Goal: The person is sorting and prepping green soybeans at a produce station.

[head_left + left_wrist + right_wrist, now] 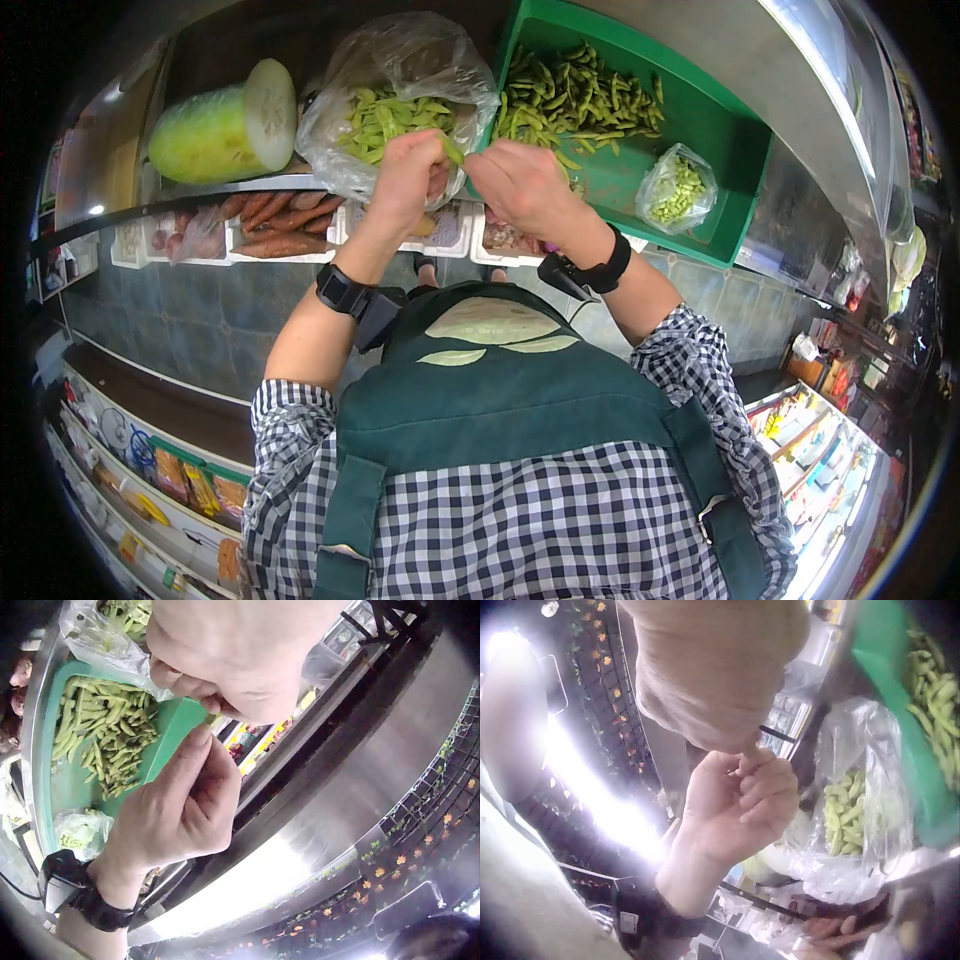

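In the head view, my left hand (pixel 408 178) pinches a green bean pod (pixel 452 150) between thumb and fingers. My right hand (pixel 525 188) meets it from the other side, its fingertips pinching the pod's end. The left wrist view shows the right thumb and forefinger pressed together at the pod, which the hands mostly hide. A clear plastic bag (pixel 425 45) holding light green pods (pixel 385 120) lies behind the left hand. Beyond the right hand, a pile of darker bean pods (pixel 585 95) lies in a green tray (pixel 705 105), with a small bag of shelled beans (pixel 680 190).
A cut winter melon (pixel 215 130) lies to the left of the plastic bag. Below the counter edge stand white boxes, one with reddish-brown roots (pixel 285 225). Stocked shelves (pixel 160 490) are behind at the lower left. A lit display case (pixel 820 460) stands at the lower right.
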### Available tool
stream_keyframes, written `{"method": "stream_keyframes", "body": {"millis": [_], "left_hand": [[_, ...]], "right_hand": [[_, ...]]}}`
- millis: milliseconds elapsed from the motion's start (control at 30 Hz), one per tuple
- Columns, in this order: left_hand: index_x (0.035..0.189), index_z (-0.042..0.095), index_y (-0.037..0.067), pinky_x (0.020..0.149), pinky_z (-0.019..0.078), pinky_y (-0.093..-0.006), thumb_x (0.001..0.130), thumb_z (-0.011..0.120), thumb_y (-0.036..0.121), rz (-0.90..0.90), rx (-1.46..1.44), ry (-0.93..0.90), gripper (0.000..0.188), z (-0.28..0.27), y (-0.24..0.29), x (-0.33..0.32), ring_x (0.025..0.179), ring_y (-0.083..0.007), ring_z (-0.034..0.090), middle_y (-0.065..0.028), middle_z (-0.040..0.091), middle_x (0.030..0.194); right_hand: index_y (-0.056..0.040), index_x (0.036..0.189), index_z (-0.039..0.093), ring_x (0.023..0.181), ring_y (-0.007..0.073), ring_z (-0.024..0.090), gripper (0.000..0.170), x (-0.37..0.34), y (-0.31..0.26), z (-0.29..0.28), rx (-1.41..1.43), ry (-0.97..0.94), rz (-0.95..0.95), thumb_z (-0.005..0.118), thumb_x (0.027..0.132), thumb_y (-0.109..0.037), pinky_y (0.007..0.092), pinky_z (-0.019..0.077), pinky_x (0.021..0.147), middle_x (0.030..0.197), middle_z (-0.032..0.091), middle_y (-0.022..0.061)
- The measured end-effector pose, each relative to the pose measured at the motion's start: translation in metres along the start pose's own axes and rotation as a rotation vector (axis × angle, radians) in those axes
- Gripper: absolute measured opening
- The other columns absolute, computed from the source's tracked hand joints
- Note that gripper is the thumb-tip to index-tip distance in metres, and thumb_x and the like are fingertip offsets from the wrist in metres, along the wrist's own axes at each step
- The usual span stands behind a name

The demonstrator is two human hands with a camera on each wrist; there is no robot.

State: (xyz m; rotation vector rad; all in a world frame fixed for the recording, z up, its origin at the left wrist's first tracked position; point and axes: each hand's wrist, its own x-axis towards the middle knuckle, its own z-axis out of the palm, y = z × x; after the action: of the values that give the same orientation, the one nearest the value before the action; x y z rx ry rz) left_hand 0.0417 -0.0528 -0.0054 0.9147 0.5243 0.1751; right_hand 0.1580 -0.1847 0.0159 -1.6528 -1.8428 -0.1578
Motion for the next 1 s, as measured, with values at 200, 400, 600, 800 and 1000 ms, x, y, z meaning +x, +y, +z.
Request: {"method": "stream_keyframes", "body": {"millis": [200, 400, 600, 800, 1000], "left_hand": [[0.064, 0.046, 0.004, 0.039, 0.0210, -0.0222, 0.071, 0.046, 0.003, -0.020, -0.235, 0.192, 0.007, 0.000, 0.013, -0.003, 0.041, -0.0069, 0.028, 0.0020, 0.034, 0.052], [0.070, 0.057, 0.000, 0.039, 0.0199, -0.0216, 0.069, 0.046, 0.003, 0.007, 0.059, 0.149, 0.012, -0.012, 0.017, -0.007, 0.042, -0.0046, 0.028, 0.0027, 0.037, 0.052], [0.057, 0.047, 0.005, 0.036, 0.0184, -0.0228, 0.068, 0.046, 0.004, -0.151, 0.154, 0.042, 0.011, -0.020, 0.015, -0.001, 0.038, -0.0054, 0.026, 0.0025, 0.038, 0.050], [0.058, 0.048, 0.005, 0.035, 0.0186, -0.0245, 0.070, 0.047, 0.006, -0.202, -0.002, 0.196, 0.012, -0.019, -0.004, 0.009, 0.036, -0.0075, 0.025, 0.0019, 0.035, 0.048], [0.060, 0.048, 0.005, 0.036, 0.0192, -0.0250, 0.072, 0.047, 0.006, -0.172, 0.089, 0.310, 0.012, -0.018, -0.012, 0.021, 0.037, -0.0073, 0.025, 0.0032, 0.033, 0.048]], "right_hand": [[-0.0016, 0.079, 0.058, 0.052, 0.0123, 0.048, 0.011, 0.012, -0.012, 0.022, 0.491, 0.083, 0.565, 0.065, 0.079, -0.010, 0.0256, 0.0392, 0.049, 0.059, 0.052, 0.0063], [-0.0027, 0.071, 0.053, 0.051, 0.0074, 0.043, 0.028, 0.020, -0.005, 0.036, 0.627, -0.061, 0.693, 0.070, 0.078, -0.023, 0.0252, 0.0351, 0.046, 0.055, 0.046, 0.0011], [-0.0015, 0.070, 0.053, 0.053, 0.0065, 0.045, 0.034, 0.012, 0.000, 0.049, 1.341, -0.085, 0.911, 0.061, 0.086, -0.030, 0.0248, 0.0353, 0.046, 0.056, 0.047, -0.0007], [-0.0001, 0.075, 0.054, 0.053, 0.0080, 0.048, 0.029, 0.004, -0.001, 0.058, 1.005, -0.055, 0.931, 0.049, 0.091, -0.024, 0.0254, 0.0387, 0.048, 0.059, 0.053, 0.0026], [-0.0033, 0.089, 0.057, 0.053, 0.0051, 0.044, 0.021, -0.021, 0.006, 0.059, 1.198, 0.038, 1.026, 0.050, 0.092, -0.023, 0.0191, 0.0368, 0.048, 0.070, 0.055, 0.0006]]}}
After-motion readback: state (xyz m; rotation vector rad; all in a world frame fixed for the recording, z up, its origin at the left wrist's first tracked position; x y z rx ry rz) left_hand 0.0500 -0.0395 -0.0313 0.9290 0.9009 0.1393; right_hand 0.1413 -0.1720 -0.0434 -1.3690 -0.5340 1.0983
